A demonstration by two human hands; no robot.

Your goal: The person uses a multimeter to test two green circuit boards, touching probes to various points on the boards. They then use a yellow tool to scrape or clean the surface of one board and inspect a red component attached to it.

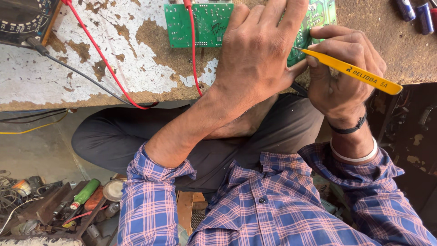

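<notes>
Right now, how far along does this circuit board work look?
Setup looks done: a green circuit board lies on the worn bench, red and black meter leads laid across it. In hand: the left hand steadies a second board while the right hand works yellow tweezers at it. Whether anything is left, the picture cannot tell.

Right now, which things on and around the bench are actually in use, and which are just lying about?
In use:
- left hand pressing on the green circuit board
- right hand holding yellow tweezers, tip at the board's edge

Lying about:
- red lead and black lead from the meter
- blue cylinders, top right
- green-handled screwdriver in the floor clutter
</notes>
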